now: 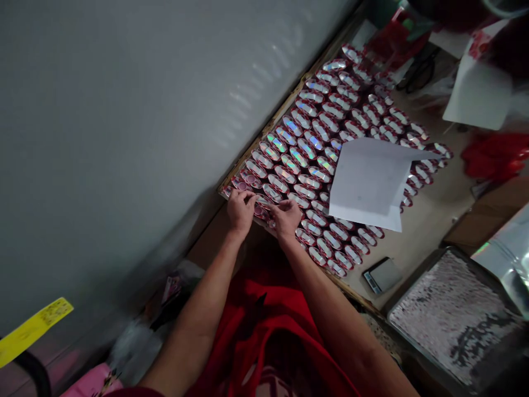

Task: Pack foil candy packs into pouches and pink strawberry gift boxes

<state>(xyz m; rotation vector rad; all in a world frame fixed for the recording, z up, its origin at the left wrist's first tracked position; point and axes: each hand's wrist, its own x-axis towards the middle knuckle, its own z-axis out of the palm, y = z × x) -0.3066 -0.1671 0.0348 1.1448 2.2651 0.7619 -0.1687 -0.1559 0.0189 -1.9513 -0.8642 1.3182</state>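
Observation:
Many small red-rimmed round containers with shiny iridescent lids stand in tight rows on a tabletop. At the near corner of the rows, my left hand has its fingers curled down over the edge containers. Beside it, my right hand pinches at a container between the two hands; what the fingertips grip is too small to make out. A folded white paper sheet lies on top of the rows to the right of my hands.
A grey wall runs along the table's left edge. A small digital scale sits near the front edge, beside a tray of glittery material. Red bags, white paper and scissors lie at the back. Red cloth covers my lap.

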